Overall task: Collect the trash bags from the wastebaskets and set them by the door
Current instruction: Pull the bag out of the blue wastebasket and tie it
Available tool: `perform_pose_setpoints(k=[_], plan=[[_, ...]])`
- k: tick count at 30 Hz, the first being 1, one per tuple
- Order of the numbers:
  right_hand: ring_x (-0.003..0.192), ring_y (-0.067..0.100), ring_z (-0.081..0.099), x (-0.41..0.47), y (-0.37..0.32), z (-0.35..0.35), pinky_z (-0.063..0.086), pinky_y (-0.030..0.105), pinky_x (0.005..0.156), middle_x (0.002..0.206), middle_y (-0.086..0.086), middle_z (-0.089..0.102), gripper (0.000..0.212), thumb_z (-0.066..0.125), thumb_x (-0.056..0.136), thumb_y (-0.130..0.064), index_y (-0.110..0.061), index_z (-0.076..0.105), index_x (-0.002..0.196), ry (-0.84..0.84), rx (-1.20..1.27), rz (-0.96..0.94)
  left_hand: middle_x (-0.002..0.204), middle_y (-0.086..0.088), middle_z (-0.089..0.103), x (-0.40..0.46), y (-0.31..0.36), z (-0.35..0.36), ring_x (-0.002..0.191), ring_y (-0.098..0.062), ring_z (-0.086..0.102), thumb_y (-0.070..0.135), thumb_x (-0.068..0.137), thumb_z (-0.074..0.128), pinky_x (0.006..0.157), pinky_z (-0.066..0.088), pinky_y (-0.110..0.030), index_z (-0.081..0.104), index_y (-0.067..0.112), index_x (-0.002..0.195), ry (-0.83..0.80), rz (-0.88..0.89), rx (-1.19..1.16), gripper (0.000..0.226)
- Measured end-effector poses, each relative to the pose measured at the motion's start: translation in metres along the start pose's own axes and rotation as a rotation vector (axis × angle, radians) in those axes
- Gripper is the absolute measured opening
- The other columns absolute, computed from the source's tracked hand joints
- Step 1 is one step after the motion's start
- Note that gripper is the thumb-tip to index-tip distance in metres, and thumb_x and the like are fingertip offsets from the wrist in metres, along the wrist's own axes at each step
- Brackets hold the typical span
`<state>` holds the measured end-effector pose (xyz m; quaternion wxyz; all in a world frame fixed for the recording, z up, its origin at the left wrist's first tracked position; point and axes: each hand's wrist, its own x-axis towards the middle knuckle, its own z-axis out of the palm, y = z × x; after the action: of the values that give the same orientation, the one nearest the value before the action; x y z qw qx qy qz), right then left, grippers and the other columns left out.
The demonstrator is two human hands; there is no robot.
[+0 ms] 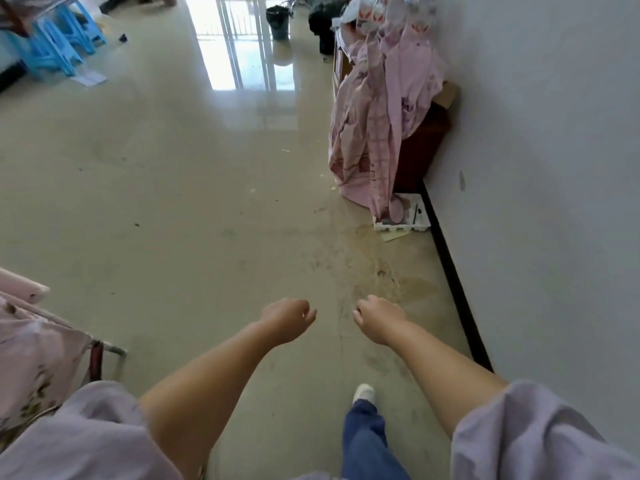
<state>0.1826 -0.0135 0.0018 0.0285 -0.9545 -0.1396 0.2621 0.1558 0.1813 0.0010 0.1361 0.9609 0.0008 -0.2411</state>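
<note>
A dark wastebasket (278, 22) with a dark liner stands far ahead on the shiny floor, near the bright window reflection. A black bag-like bundle (323, 20) sits just right of it, beside a cabinet. My left hand (289, 318) and my right hand (379, 317) hang out in front of me over the floor. Their fingers are loosely curled and hold nothing. Both hands are far from the wastebasket.
A wooden cabinet (420, 147) draped in pink cloth (377, 109) lines the right wall, with a white tray (403, 221) on the floor at its near end. Blue plastic stools (59, 43) stand far left. A cloth-covered frame (38, 344) is at my near left. My foot (363, 393) steps forward.
</note>
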Motion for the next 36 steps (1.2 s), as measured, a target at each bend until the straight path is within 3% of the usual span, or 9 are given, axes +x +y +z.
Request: perform_pose_setpoints(k=[10,17,22,30,36], plan=[[0.115,0.033,0.054,0.190,0.015,-0.119,0.043,0.037,0.090,0.125,0.013,0.054,0.041,0.029,0.100,-0.036,-0.011,0.057,0.115,0.033,-0.053,-0.136,0.105,-0.013,0.068,0.159,-0.021,-0.111,0.096,-0.031,0.063,0.043,0.098,0.035,0.084,0.051,-0.037,0.064,0.008,0.101,0.106,-0.148,-0.141,0.045],[0.113,0.031,0.055,0.312,0.005,-0.196,0.044,0.036,0.087,0.122,0.013,0.057,0.042,0.028,0.100,-0.038,-0.012,0.060,0.111,0.026,-0.094,-0.229,0.111,-0.013,0.064,0.258,-0.040,-0.186,0.100,-0.031,0.061,0.042,0.100,0.031,0.073,0.042,-0.032,0.062,0.009,0.105,0.159,-0.219,-0.114,0.046],[0.108,0.030,0.058,0.412,-0.016,-0.238,0.042,0.034,0.077,0.118,0.011,0.062,0.043,0.028,0.100,-0.039,-0.012,0.061,0.107,0.009,-0.121,-0.265,0.104,-0.012,0.066,0.345,-0.083,-0.233,0.094,-0.029,0.062,0.048,0.099,0.028,0.076,0.047,-0.036,0.062,0.012,0.095,0.152,-0.234,-0.144,0.049],[0.108,0.034,0.060,0.594,-0.078,-0.344,0.046,0.035,0.084,0.118,0.015,0.062,0.039,0.031,0.099,-0.030,-0.009,0.062,0.108,0.059,-0.176,-0.260,0.114,-0.013,0.063,0.499,-0.179,-0.360,0.104,-0.031,0.060,0.044,0.100,0.029,0.073,0.040,-0.031,0.061,0.010,0.106,0.116,-0.210,-0.075,0.047],[0.114,0.033,0.051,0.708,-0.109,-0.413,0.042,0.037,0.092,0.122,0.016,0.052,0.032,0.035,0.097,-0.028,-0.008,0.054,0.114,0.095,-0.115,-0.246,0.119,-0.012,0.059,0.609,-0.231,-0.444,0.110,-0.030,0.054,0.042,0.099,0.032,0.088,0.044,-0.036,0.057,0.012,0.115,0.122,-0.152,-0.044,0.042]])
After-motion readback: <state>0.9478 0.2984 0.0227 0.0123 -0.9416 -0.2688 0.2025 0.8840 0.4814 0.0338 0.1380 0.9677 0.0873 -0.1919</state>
